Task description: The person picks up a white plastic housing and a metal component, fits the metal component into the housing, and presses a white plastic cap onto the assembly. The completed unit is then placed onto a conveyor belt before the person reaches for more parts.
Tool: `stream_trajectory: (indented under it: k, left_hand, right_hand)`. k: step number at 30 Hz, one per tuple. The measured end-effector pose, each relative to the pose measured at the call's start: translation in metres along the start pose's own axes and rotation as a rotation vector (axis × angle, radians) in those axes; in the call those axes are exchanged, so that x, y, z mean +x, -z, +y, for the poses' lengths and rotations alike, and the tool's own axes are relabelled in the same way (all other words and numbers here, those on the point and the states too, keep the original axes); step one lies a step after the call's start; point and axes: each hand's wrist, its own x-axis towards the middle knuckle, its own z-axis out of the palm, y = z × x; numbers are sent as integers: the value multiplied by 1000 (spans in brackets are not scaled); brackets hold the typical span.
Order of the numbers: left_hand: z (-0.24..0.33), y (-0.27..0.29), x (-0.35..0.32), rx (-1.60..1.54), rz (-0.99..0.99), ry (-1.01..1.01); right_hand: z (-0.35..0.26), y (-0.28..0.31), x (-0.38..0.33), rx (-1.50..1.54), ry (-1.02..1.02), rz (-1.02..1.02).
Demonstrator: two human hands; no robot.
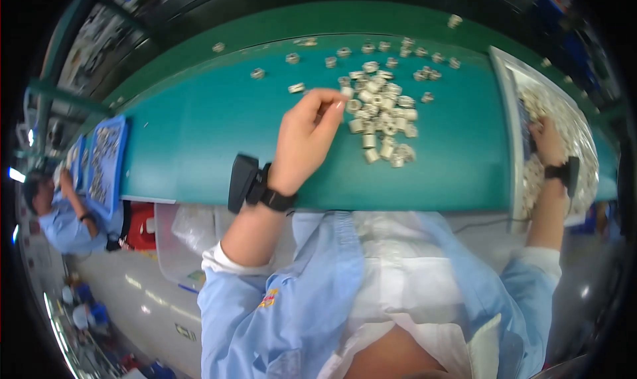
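Note:
Over the left side of a loose heap of small cream cylindrical parts (378, 103), my left hand (306, 135) is closed in a pinch. One cream cylindrical part (347, 91) shows at its fingertips. The heap lies on a green work surface (219, 133); some pieces stand upright and others lie on their sides with metallic insides showing. On the far right my right hand (548, 142) reaches into a plastic-lined white box (509, 123) of similar parts. Its fingertips are down among them, so their grip is hidden.
Several single metallic-looking parts (292, 58) lie scattered behind the heap and at the back ledge. A blue tray (120, 173) of small parts stands at the far left, where another person (79, 220) works. Clear plastic bin (174, 246) below the table edge.

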Motion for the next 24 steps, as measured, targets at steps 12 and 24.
stream_trajectory:
  k: [12,24]
  left_hand:
    - [-111,173,182,918,621,222]
    - [-148,184,199,794,514,69]
  right_hand:
    - [-3,11,2,211,54,36]
    - [-78,83,-44,571,163,129]
